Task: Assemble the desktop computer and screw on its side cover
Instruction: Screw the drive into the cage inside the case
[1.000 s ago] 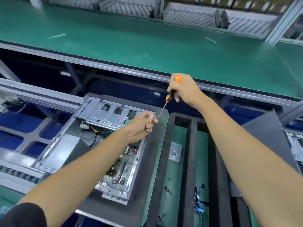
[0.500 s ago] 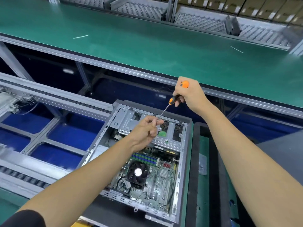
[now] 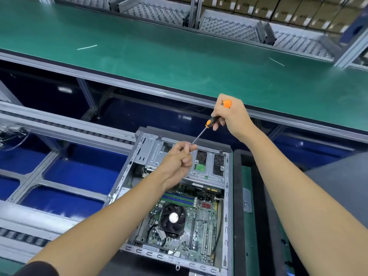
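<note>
The right hand (image 3: 231,114) grips the screwdriver (image 3: 211,122) above the open case (image 3: 229,196); the left hand (image 3: 179,158) pinches at its tip, probably seating a screw too small to see. Loosened fingers could drop it onto the motherboard (image 3: 199,222) below.

Both bare forearms are reaching forward, converging ahead. The right hand (image 3: 231,114) is gripping a screwdriver (image 3: 211,121) by its handle, raised higher. The left hand (image 3: 178,158) is curling loosely, its fingertips (image 3: 190,147) pinching at the screwdriver's tip.
</note>
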Demonstrator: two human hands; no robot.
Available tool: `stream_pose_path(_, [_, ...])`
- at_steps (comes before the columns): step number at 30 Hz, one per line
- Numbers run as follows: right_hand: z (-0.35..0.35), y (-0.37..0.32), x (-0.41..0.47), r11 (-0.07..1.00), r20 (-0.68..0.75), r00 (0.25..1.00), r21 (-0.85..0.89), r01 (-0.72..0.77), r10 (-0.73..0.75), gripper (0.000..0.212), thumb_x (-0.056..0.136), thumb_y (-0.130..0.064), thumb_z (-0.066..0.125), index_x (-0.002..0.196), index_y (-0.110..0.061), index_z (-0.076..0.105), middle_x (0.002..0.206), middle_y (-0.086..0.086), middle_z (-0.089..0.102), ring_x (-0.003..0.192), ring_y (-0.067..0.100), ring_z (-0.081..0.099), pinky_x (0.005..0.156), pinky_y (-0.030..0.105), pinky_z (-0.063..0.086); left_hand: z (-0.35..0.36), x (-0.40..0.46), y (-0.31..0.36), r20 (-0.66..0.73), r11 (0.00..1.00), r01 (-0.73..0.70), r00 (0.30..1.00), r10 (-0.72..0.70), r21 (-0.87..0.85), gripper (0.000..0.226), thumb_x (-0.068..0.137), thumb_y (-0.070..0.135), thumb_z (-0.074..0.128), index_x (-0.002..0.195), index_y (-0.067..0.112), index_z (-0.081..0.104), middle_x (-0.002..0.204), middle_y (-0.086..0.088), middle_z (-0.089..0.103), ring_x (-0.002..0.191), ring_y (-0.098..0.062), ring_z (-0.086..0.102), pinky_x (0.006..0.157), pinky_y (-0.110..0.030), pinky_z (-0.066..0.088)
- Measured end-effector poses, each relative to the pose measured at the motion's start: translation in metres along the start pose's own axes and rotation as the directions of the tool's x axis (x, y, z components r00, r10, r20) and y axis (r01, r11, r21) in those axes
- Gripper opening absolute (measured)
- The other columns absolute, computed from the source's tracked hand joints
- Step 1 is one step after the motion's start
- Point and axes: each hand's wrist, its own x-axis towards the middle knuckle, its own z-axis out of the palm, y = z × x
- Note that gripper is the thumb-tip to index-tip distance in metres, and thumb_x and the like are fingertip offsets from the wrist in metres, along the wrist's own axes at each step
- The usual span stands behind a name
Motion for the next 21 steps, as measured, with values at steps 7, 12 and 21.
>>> stream_pose_path(7, [-0.001,0.004,0.002,1.000,-0.020,1.000,0.005,0.006,-0.006,0.019,0.085,-0.004,0.057,0.071,-0.011,0.046,0.051,0.003,0.057,0.047,0.026,0.063,0.046,0.021,0.044,0.009,0.007,0.000,-0.053,0.998,0.002,0.999,-0.005,-0.059,0.013,0.107,0.006,0.043,0.103,0.008,0.054,0.094,-0.003,0.066,0.051,-0.004,0.037,0.048,-0.016,0.036])
stream_pose_path(12, [-0.005,0.009,0.005,1.000,-0.044,0.999,-0.014,0.011,-0.011,0.017,0.084,-0.006,0.056,0.071,-0.012,0.047,0.048,-0.001,0.056,0.047,0.027,0.064,0.046,0.022,0.045,0.013,0.008,0.000,-0.033,0.999,0.005,0.999,-0.007,-0.045,0.014,0.108,0.006,0.041,0.101,0.009,0.053,0.094,-0.003,0.065,0.051,-0.004,0.035,0.048,-0.015,0.035])
stream_pose_path(21, [-0.008,0.012,0.002,0.999,-0.013,1.000,-0.051,0.015,-0.015,0.015,0.085,-0.005,0.056,0.073,-0.012,0.051,0.051,-0.001,0.058,0.051,0.025,0.065,0.051,0.023,0.048,0.013,0.013,-0.004,-0.053,1.000,0.011,0.999,-0.011,-0.009,0.015,0.108,0.007,0.040,0.102,0.009,0.054,0.096,-0.002,0.066,0.050,-0.003,0.037,0.048,-0.015,0.037])
